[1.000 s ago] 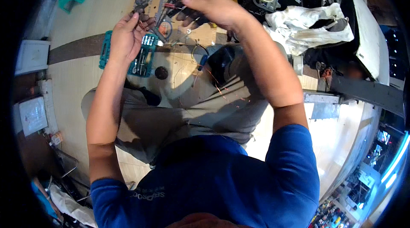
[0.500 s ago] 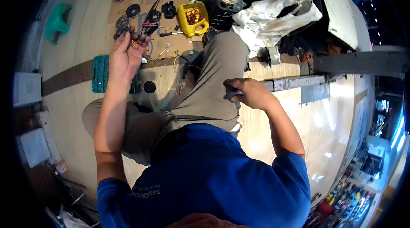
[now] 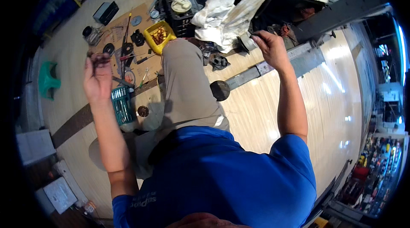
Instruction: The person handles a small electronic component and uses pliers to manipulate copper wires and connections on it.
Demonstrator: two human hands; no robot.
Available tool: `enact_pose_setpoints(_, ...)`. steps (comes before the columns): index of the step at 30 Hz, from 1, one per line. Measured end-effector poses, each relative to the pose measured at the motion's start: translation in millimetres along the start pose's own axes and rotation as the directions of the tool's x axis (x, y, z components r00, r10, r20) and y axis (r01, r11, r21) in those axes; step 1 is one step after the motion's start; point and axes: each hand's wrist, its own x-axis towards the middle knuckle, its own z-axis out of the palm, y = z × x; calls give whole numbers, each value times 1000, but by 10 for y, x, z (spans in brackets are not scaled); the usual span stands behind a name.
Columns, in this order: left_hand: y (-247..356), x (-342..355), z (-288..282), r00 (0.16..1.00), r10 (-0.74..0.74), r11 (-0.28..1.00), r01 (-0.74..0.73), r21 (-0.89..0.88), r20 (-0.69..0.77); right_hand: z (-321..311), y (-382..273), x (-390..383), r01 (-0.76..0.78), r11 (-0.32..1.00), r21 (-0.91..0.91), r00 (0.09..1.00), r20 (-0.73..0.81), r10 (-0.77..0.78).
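Observation:
Raised over the left side of the cardboard, my left hand [image 3: 98,78] has its fingers curled together. A small reddish bit of copper wire [image 3: 109,60] seems to show at the fingertips, though blurred. Stretched out to the far right, my right hand [image 3: 273,49] has its dark-stained fingers closed at the edge of a silvery cylindrical metal part [image 3: 248,42] beside the white cloth [image 3: 218,20]. Whether that part is off the floor I cannot tell. Near it lies a black round part [image 3: 219,62]. Behind my knee stands a yellow cut-open jug [image 3: 153,45] holding copper-coloured pieces.
A teal socket set case [image 3: 124,106] lies open left of my leg, near a small round tin [image 3: 143,111]. Screwdrivers and rings cover the cardboard [image 3: 139,14]. A metal beam [image 3: 265,66] with a round black pad [image 3: 220,91] crosses the floor. A green stool [image 3: 49,80] stands left.
My right hand has moved from the round pad by my knee out to the silvery metal part. My left hand has shifted left. The whole view has turned.

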Motion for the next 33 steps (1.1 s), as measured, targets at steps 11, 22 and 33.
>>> enact_pose_setpoints(11,-128,217,-121,998,8,1000,-9,-17,-67,40,301,-79,80,997,-9,996,-44,-80)
enact_pose_setpoints(22,-442,-35,57,979,163,985,-155,78,-120,1223,-952,-114,-62,946,319,997,67,43)
enact_pose_setpoints(33,-610,-294,-274,999,-43,970,36,239,25,1147,-590,272,-675,539,503,710,641,292)
